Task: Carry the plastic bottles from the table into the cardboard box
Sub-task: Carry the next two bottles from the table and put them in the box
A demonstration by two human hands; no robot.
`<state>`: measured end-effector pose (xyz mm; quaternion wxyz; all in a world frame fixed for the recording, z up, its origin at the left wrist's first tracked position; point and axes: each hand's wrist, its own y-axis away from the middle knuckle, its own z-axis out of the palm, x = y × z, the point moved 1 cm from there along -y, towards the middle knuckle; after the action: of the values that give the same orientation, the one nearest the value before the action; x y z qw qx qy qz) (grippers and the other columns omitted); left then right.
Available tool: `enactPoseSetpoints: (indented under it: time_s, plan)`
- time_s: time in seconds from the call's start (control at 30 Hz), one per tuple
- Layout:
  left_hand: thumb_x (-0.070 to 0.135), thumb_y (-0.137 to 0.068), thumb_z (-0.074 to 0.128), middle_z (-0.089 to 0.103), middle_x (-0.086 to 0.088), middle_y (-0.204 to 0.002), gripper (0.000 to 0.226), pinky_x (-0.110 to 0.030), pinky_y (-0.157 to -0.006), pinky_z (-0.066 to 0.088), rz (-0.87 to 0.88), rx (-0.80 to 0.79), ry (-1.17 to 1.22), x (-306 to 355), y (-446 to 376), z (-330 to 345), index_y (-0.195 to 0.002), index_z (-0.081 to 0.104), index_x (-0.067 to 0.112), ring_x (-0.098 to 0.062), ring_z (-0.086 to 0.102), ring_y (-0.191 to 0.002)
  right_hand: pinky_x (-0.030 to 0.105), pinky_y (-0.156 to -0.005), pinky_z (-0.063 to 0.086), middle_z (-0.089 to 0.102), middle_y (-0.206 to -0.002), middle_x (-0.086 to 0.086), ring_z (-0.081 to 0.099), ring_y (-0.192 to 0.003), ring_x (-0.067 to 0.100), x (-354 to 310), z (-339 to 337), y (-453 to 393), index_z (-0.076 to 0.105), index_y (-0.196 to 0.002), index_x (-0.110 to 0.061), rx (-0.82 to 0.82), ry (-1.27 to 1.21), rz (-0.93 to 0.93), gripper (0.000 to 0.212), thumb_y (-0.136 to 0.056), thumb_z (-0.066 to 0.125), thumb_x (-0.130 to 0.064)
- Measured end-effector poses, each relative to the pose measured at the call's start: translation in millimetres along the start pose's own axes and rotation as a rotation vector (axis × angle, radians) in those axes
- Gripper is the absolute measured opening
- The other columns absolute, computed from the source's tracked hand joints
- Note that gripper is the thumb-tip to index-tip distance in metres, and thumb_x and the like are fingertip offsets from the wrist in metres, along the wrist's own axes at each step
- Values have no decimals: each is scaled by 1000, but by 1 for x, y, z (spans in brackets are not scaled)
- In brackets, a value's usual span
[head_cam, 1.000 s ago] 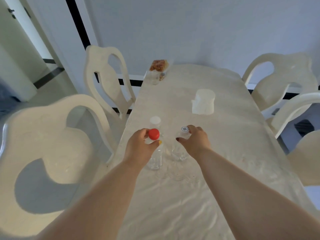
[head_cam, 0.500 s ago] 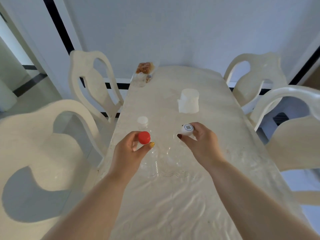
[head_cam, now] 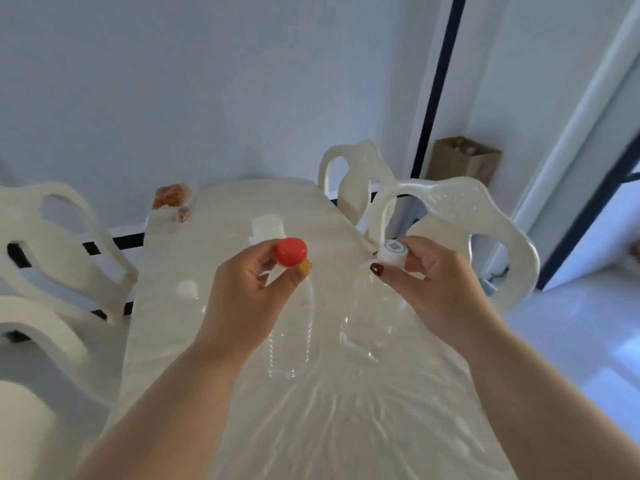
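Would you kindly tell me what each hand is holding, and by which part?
Left hand pinches the red-capped bottle at its cap; right hand pinches the white-capped bottle at its cap.

Chair (head_cam: 460, 216) between hands and box (head_cam: 464, 159)
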<state>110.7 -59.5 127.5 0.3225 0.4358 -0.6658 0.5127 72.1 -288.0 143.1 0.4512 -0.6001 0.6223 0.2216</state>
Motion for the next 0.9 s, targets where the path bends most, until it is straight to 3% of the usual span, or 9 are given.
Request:
enactPoseSetpoints:
  time_s: [0.13,0.3,0.47,0.67,0.73,0.9]
  plan:
    - [26,-83,77,78,17,-97,20,-23,-92,51,46,-140,85,35,6,48,-93,72,42,0,70,-100,31,-88,53,75,-90,-13,69,-97,4,4,-65,32,72,-92,-31,127,-4,47,12,-80,76,-35]
    - [28,-82,76,78,14,-98,18,-26,-95,50,74,-257,149,75,15,114,-95,74,40,-2,71,-102,26,-80,52,76,-90,-11,70,-91,2,19,-142,67,74,-95,-29,239,42,73,14,-82,75,-34]
    - [28,-81,76,79,15,-98,22,-22,-94,53,89,-363,193,122,38,213,-102,75,28,2,71,-101,41,-90,57,78,-93,-8,71,-96,9,65,-239,109,75,-96,-28,347,87,134,17,-80,77,-34]
    - [33,-81,75,79,10,-99,22,-41,-101,52,89,-379,235,166,70,333,-103,75,30,-8,72,-103,41,-91,56,77,-94,-10,71,-97,8,125,-353,145,74,-97,-28,378,171,147,20,-79,75,-36]
    - [39,-77,78,79,10,-97,25,-42,-101,53,79,-361,257,192,82,399,-101,75,32,-8,72,-101,41,-92,56,76,-96,-11,71,-99,7,150,-414,160,74,-100,-27,350,197,158,21,-80,75,-36]
    - [59,-70,71,79,15,-98,29,-40,-102,51,101,-371,265,214,79,469,-96,72,45,-7,71,-104,40,-92,56,76,-92,-12,71,-95,7,188,-478,155,75,-96,-29,378,192,174,18,-79,76,-34]
